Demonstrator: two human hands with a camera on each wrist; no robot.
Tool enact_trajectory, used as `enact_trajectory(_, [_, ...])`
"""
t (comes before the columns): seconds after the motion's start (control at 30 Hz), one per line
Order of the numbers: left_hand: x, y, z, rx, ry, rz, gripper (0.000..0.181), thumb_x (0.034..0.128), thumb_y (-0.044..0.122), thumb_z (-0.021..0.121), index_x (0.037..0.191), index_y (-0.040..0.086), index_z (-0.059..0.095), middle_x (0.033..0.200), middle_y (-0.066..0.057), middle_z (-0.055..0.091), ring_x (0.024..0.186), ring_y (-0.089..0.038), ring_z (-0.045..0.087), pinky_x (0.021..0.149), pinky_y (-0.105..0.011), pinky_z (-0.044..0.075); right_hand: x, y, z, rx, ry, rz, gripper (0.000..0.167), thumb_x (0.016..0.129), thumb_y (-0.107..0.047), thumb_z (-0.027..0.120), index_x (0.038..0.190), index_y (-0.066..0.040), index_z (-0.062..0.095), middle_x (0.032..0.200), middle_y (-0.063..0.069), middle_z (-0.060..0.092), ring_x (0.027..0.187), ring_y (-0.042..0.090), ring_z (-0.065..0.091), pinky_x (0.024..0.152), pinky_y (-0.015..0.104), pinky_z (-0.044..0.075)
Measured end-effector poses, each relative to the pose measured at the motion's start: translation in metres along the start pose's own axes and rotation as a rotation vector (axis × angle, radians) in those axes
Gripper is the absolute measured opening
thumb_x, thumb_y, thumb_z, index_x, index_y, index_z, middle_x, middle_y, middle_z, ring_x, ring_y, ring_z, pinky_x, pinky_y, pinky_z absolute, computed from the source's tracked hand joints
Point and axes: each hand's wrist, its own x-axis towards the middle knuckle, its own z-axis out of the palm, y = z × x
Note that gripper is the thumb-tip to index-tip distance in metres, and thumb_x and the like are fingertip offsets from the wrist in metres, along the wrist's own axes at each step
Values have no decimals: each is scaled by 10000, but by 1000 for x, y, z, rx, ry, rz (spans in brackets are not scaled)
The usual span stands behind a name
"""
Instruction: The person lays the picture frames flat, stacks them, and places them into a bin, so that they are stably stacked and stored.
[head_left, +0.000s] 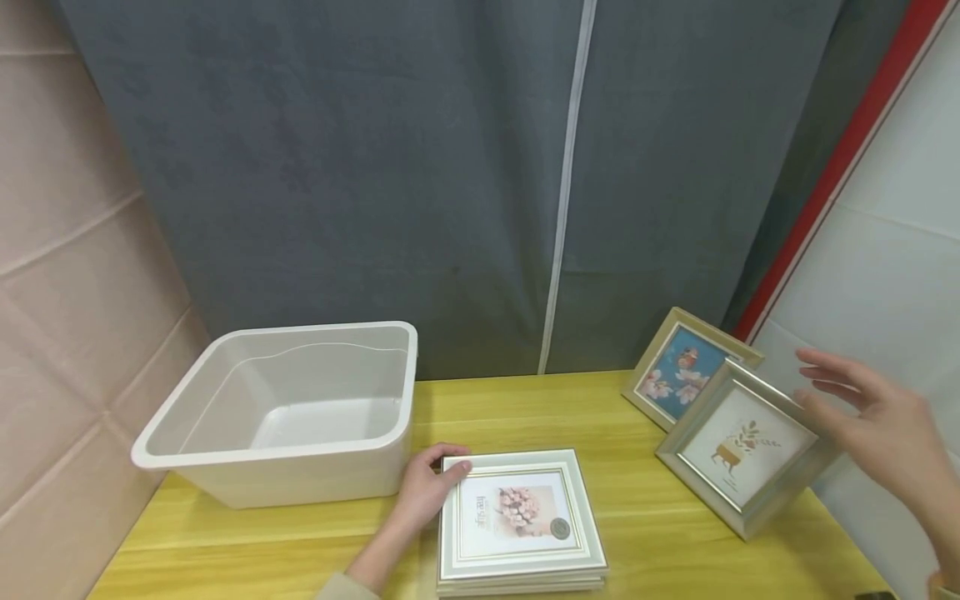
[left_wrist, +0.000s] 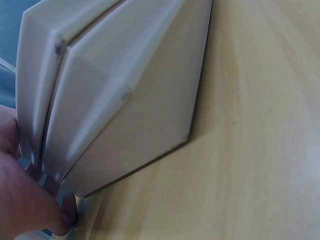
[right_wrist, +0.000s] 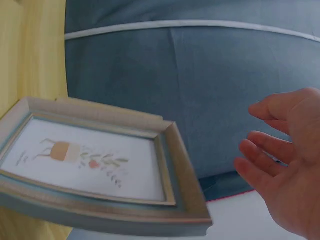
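At the front middle of the table lies a stack of white picture frames point(head_left: 517, 554), its top one showing a pink flower print. My left hand point(head_left: 426, 485) grips the stack's left edge, thumb on top of the upper frame. In the left wrist view the fingertips point(left_wrist: 69, 212) curl by the edge of the stacked frames point(left_wrist: 90, 90). On the right, a silver picture frame point(head_left: 738, 450) with a plant print stands leaning back. My right hand point(head_left: 885, 421) is beside its upper right corner, fingers spread and holding nothing; the right wrist view shows a gap between them.
Behind the silver frame stands a gold picture frame point(head_left: 660, 367) with a blue flower print. A light grey plastic basin point(head_left: 300, 479) sits at the left of the wooden table point(head_left: 510, 408). A dark grey curtain point(head_left: 375, 183) hangs behind the table.
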Motion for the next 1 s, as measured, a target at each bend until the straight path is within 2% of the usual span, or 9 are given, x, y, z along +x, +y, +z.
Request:
enact_trajectory(0.1, [0, 0, 0, 0, -2, 0, 226, 884, 173, 782, 1085, 72, 759, 1218, -91, 707, 1257, -356, 559, 1109, -587, 359, 0, 6, 0, -6, -9, -8, 554, 985, -167, 703, 1500, -81, 517, 1392, -74, 564, 974, -271, 361, 717, -33, 328])
enact_trajectory(0.2, [0, 0, 0, -6, -3, -2, 230, 884, 166, 783, 1089, 64, 757, 1218, -94, 707, 1265, -365, 552, 1122, -597, 335, 0, 11, 1, -18, -29, 2, 562, 981, -175, 711, 1490, -42, 512, 1419, 230, 562, 953, -251, 362, 693, -24, 346])
enact_trajectory(0.27, [0, 0, 0, -11, -3, -3, 226, 885, 165, 782, 1086, 64, 757, 1215, -95, 708, 1271, -369, 547, 1133, -602, 314, 1, 14, 3, -22, -35, -7, 547, 971, -149, 721, 1462, -6, 527, 1353, 352, 550, 945, -252, 367, 691, -23, 359])
enact_trajectory(0.63, [1, 0, -1, -4, -2, 8, 218, 884, 169, 783, 1080, 76, 762, 1210, -90, 713, 1266, -365, 555, 1127, -593, 332, 2, 19, 9, -13, -100, -18, 479, 966, -95, 714, 1399, 41, 560, 1295, 349, 585, 899, -288, 377, 645, 15, 415])
enact_trajectory(0.73, [1, 0, -1, -10, -3, 11, 226, 884, 162, 782, 1084, 58, 760, 1200, -92, 717, 1269, -371, 553, 1139, -595, 313, 2, 23, 11, 5, -95, -32, 461, 961, -99, 722, 1374, 45, 580, 1218, 37, 676, 915, -283, 399, 664, 14, 422])
enact_trajectory(0.77, [1, 0, -1, -13, -3, 10, 230, 883, 160, 782, 1085, 52, 759, 1198, -92, 718, 1271, -372, 552, 1143, -595, 307, 2, 24, 11, 5, -92, -35, 455, 959, -100, 725, 1367, 45, 586, 1210, 4, 667, 919, -281, 403, 668, 14, 423])
enact_trajectory(0.87, [1, 1, 0, -20, -2, 6, 233, 884, 157, 780, 1088, 46, 758, 1196, -92, 718, 1274, -371, 549, 1150, -593, 296, 3, 26, 12, 2, -92, -33, 444, 957, -113, 730, 1352, 43, 599, 1196, 2, 672, 913, -278, 404, 662, 17, 422])
enact_trajectory(0.97, [1, 1, 0, -19, 0, 1, 227, 882, 155, 783, 1084, 53, 760, 1195, -90, 718, 1272, -367, 550, 1150, -589, 296, 4, 29, 13, -11, -94, -35, 436, 957, -110, 729, 1343, 49, 603, 1224, 264, 649, 903, -281, 395, 652, 19, 421])
enact_trajectory(1.0, [1, 2, 0, -17, 0, 0, 225, 881, 155, 783, 1082, 57, 761, 1196, -89, 718, 1271, -365, 550, 1149, -589, 298, 5, 31, 13, -11, -92, -36, 431, 956, -109, 729, 1338, 49, 606, 1196, 213, 672, 898, -282, 398, 651, 20, 424])
